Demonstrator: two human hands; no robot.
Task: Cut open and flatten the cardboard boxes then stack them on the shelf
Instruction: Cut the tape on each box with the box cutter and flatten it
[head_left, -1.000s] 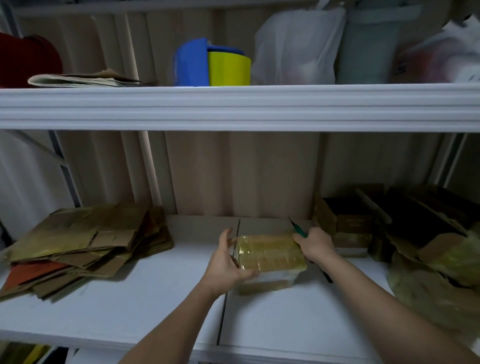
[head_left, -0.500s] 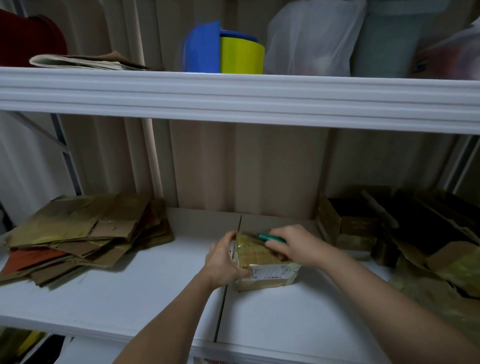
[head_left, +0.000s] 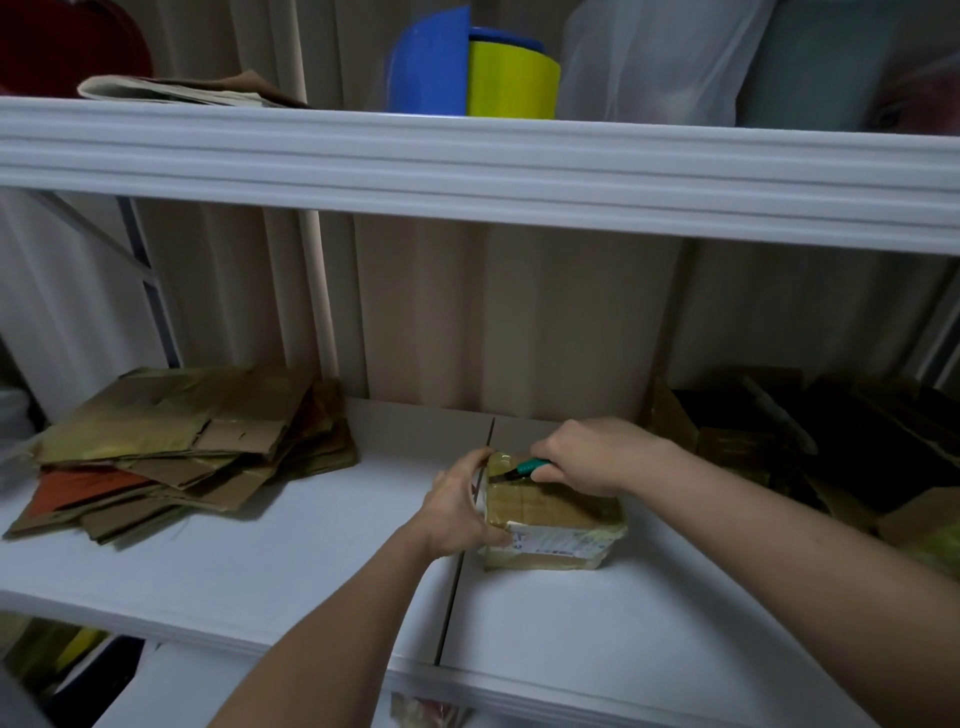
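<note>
a person works at a white shelf (head_left: 260, 582), where a small taped cardboard box (head_left: 550, 525) sits near the middle, just right of the seam between the shelf's two boards. the left hand (head_left: 460, 512) grips the box's left end, fingers curled over the top edge and thumb against the near side, steadying it. the right hand (head_left: 592, 457) is closed around a green-handled cutter (head_left: 527, 467), its tip resting at the box's far top edge, close to the left hand's fingertips; whether the blade has entered the tape cannot be told. the box looks whole and sealed, with glossy tape across the top and a white label on its near face, so the cut on this one appears barely begun. well to the left of the box, a stack of flattened cardboard (head_left: 176, 447) lies fanned on the same shelf, suggesting part of the job is already done. to the right of the box, a heap of unflattened boxes (head_left: 769, 447) sits in shadow, some with flaps open, apparently waiting their turn. by that reading the work is somewhere in its middle: this box needs slitting, flattening and adding to the stack, and the heap on the right remains after it.
</note>
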